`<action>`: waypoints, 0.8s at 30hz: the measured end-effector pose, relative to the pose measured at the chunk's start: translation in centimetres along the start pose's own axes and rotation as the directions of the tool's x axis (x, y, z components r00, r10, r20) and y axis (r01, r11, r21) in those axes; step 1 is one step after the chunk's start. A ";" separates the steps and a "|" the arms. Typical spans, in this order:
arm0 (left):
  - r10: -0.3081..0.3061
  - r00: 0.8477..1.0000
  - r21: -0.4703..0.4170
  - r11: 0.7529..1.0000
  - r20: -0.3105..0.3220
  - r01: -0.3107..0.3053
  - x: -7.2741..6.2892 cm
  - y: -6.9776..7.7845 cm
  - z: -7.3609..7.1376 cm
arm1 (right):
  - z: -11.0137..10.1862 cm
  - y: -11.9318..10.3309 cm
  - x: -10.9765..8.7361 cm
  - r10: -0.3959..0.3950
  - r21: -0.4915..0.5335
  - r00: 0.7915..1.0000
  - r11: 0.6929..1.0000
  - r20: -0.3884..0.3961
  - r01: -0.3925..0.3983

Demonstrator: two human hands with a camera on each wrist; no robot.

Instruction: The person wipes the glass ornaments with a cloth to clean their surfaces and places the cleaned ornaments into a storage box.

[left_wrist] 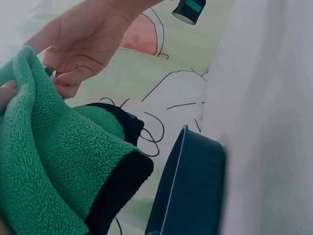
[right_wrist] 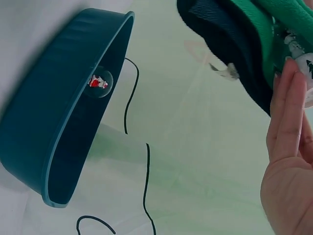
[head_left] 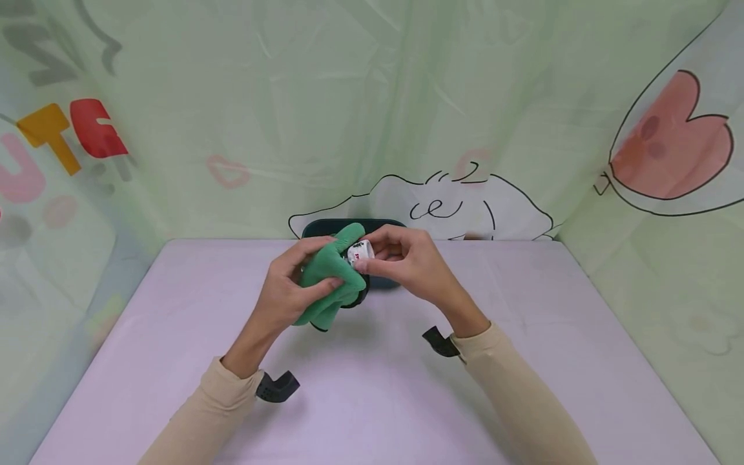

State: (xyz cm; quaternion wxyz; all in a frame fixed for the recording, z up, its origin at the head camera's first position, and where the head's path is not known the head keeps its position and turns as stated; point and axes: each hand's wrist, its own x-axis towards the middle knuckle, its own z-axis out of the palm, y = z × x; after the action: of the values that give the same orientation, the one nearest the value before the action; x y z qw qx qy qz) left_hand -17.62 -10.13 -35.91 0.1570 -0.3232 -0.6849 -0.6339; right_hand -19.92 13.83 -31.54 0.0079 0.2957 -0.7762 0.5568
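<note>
A green towel (head_left: 328, 274) with black edging is gripped in my left hand (head_left: 281, 290), thumb across its front. The towel wraps around a small snow globe, whose white printed base (head_left: 361, 250) sticks out on the right. My right hand (head_left: 413, 261) pinches that base between thumb and fingers. Up close in the right wrist view, a white snowman figure (right_wrist: 293, 45) shows inside the globe, partly covered by towel. In the left wrist view the towel (left_wrist: 58, 152) hides the globe, with the right hand (left_wrist: 88, 41) behind it.
Behind the hands, by the back wall, stands a dark blue basin (right_wrist: 39, 98). Another small clear globe (right_wrist: 99, 82) with a red and white figure lies inside it. A pale tabletop (head_left: 372, 394) stretches below; drawn-on curtains (head_left: 325, 116) enclose the back and sides.
</note>
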 end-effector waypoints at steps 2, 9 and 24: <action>0.012 1.000 0.006 1.000 0.003 -0.012 0.0 -0.1 0.0 | 0.0 -0.1 0.0 0.013 -0.008 1.000 1.000 -0.002 -0.013; 0.015 1.000 0.044 0.999 -0.013 -0.014 -0.1 -0.2 0.1 | -0.1 -0.1 0.1 0.000 0.043 0.999 0.999 0.042 -0.002; -0.043 0.998 -0.007 0.999 -0.054 0.043 -0.2 0.1 -0.2 | -0.2 0.5 0.1 -0.254 0.062 0.961 0.967 0.107 0.248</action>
State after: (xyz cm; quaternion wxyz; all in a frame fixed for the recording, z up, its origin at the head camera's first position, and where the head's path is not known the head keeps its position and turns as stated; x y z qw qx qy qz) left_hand -17.41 -10.38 -35.90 0.1610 -0.2915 -0.6854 -0.6475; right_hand -20.28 14.09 -31.83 0.0270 0.4230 -0.7181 0.5521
